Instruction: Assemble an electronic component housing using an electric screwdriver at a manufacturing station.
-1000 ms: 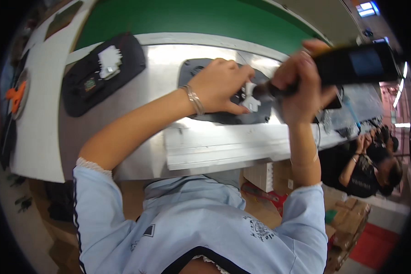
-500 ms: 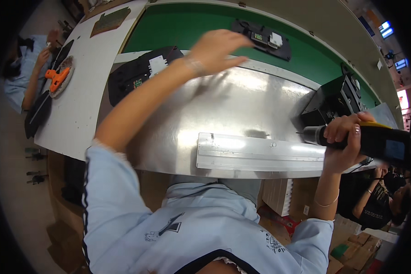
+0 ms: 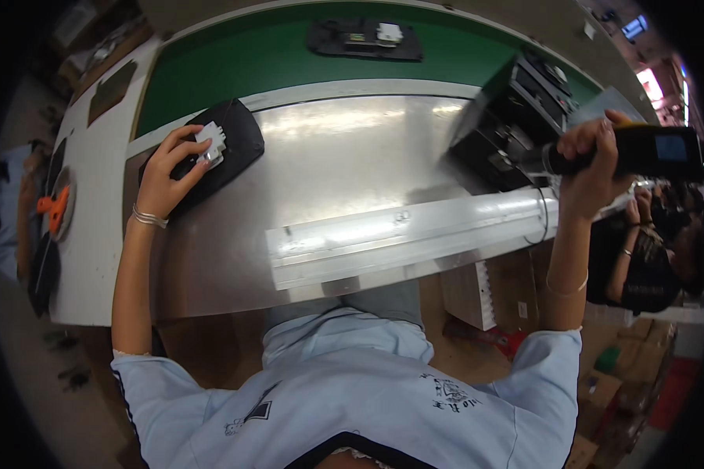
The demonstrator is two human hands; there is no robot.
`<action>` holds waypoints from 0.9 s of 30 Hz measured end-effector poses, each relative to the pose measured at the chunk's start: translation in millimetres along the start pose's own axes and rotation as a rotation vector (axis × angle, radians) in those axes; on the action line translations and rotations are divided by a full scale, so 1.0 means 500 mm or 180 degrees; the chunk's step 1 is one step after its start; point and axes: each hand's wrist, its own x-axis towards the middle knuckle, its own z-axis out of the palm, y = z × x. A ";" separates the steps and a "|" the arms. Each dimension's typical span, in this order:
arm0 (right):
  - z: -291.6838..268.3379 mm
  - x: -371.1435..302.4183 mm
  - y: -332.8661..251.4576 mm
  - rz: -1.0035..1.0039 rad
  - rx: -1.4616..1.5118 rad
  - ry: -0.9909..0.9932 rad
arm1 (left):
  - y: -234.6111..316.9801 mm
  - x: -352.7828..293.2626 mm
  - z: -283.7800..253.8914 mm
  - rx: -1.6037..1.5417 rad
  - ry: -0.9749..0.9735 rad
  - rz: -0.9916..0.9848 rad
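Observation:
My left hand [image 3: 172, 168] rests over a black plastic panel [image 3: 238, 141] at the left of the metal worktop. Its fingers are closed around a white connector block [image 3: 211, 146] on that panel. At the right, my right hand [image 3: 590, 160] grips a black electric screwdriver [image 3: 649, 152] with a yellow part and a small display. The screwdriver's nose points left and overlaps a black box-shaped housing [image 3: 485, 144]; I cannot tell whether its tip touches it.
A long pale metal strip [image 3: 368, 242] lies along the worktop's near edge. On the green surface [image 3: 250, 59] behind sits another black panel [image 3: 336, 39] with a white block. An orange tool [image 3: 53, 205] is at far left. Other people work at both sides.
My left hand has come from above the middle of the worktop onto the white block at the left. The right hand has risen slightly with the screwdriver. The whole view has shifted.

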 end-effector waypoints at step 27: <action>0.121 -0.029 0.044 0.0245 0.0196 -0.0481 | 0.298 0.153 0.243 -0.0714 -0.0453 0.1283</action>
